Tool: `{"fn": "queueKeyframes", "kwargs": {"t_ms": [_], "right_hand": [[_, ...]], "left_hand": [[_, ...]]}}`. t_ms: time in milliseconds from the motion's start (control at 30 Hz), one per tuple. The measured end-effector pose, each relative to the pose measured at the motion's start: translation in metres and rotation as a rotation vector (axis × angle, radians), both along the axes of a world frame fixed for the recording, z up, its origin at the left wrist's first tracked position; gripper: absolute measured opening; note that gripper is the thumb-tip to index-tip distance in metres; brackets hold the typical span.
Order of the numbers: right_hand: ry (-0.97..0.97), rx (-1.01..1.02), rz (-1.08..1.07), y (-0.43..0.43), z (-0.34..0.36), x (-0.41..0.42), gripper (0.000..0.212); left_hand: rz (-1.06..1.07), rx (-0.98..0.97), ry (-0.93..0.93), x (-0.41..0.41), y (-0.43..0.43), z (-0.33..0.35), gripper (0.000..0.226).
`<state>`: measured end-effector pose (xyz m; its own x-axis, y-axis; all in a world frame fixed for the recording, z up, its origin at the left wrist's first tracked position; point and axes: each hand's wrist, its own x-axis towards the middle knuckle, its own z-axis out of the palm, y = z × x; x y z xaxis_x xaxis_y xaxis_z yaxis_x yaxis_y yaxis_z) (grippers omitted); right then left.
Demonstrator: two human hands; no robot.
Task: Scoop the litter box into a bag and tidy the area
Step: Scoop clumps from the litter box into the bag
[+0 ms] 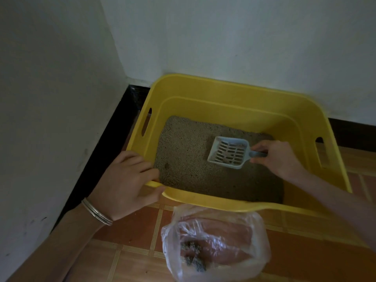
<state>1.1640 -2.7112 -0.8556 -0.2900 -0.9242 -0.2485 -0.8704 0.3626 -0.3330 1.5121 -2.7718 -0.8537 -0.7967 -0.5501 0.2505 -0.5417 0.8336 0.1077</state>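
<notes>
Your right hand point(278, 157) pinches the scoop point(227, 152) handle, your left hand point(126, 184) grips the litter box point(203, 88) rim — shake softly, then carry it flat to the bag point(223, 226).

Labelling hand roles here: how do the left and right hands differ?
The left hand grips the litter box at its near corner; the right hand holds the scoop by its handle, inside the box. The left wrist wears bangles; the right wrist is bare. Both hold something.
</notes>
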Motion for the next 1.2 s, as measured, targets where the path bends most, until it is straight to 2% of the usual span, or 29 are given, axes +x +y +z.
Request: {"fn": "queueKeyframes", "kwargs": {"t_ms": [300,600,800,1033,1200], "right_hand": [[0.015,0.018,0.279,-0.006,0.000,0.058,0.025],[-0.024,0.109,0.357,-0.044,-0.013,0.090,0.024],[-0.083,0.103,0.364,-0.061,-0.028,0.103,0.027],[-0.326,-0.003,0.233,-0.045,-0.034,0.094,0.028],[-0.325,-0.058,0.229,-0.036,-0.023,0.084,0.028]], "left_hand": [[-0.003,0.002,0.012,0.000,0.003,0.001,0.035],[0.001,0.021,0.026,0.002,0.003,-0.002,0.033],[0.008,0.028,0.029,0.000,0.002,-0.003,0.031],[0.004,0.031,0.010,0.001,0.003,-0.002,0.033],[0.020,0.028,0.009,0.000,0.003,-0.001,0.032]]}}
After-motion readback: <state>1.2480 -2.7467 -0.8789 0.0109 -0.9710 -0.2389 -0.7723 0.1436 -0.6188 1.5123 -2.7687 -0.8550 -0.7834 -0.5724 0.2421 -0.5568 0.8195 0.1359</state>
